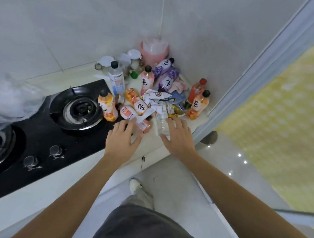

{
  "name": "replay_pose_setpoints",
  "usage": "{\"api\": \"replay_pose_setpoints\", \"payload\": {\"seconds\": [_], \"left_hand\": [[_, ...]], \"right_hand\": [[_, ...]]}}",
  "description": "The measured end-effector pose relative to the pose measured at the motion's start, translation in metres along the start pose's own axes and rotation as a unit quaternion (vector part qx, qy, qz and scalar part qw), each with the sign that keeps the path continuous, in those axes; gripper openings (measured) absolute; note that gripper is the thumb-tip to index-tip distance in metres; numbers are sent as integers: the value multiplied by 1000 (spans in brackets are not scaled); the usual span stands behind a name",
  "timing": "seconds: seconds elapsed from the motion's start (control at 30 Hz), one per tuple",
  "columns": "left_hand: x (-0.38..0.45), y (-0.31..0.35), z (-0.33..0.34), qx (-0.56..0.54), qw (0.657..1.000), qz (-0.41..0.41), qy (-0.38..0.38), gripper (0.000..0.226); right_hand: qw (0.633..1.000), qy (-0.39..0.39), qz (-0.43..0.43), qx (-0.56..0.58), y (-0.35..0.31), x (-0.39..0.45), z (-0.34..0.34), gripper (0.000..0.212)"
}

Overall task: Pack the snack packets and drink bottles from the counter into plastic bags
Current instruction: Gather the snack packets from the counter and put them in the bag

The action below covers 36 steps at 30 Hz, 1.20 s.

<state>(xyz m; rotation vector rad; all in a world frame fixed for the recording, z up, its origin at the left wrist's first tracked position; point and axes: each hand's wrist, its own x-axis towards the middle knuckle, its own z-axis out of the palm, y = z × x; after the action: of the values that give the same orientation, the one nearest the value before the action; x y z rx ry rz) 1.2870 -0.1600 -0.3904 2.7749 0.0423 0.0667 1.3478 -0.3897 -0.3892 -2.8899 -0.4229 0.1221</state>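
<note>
Plastic bag [10, 98] cut by left edge, snack packets [157, 98] blurred

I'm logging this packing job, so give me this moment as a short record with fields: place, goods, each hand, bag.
place: counter corner beside a stove
goods: bottles standing and lying, snack packets heaped among them
left hand: open, fingers spread over a lying bottle
right hand: open, reaching onto a clear bottle
bag: clear plastic at the left edge, nothing packed in view

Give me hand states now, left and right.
Left hand: open, fingers spread over a lying bottle.
Right hand: open, reaching onto the clear bottle.
</note>
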Motion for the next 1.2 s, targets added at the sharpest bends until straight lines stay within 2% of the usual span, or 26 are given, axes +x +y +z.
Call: {"api": "replay_pose_setpoints", "payload": {"seconds": [0.17, 0.33, 0.63, 0.83, 1.07, 1.2], "left_hand": [[76, 5, 21, -41, 999, -12, -21, 69], [135, -4, 32, -24, 997, -41, -59, 65], [196, -7, 58, -20, 982, -153, -111, 66], [218, 6, 70, -11, 971, -213, -105, 60], [231, 22, 80, 1, 974, -210, -89, 62], [232, 25, 85, -30, 975, -199, -94, 61]], "right_hand": [[1000, -18, 11, -11, 32, 65, 0, 67], [998, -55, -15, -13, 40, 134, 2, 68], [990, -61, -121, 31, 52, 230, 26, 63], [977, -75, -195, 31, 62, 256, 40, 54], [966, -51, -246, 59, 73, 263, 47, 29], [968, -58, -236, 56, 75, 267, 45, 31]]}}
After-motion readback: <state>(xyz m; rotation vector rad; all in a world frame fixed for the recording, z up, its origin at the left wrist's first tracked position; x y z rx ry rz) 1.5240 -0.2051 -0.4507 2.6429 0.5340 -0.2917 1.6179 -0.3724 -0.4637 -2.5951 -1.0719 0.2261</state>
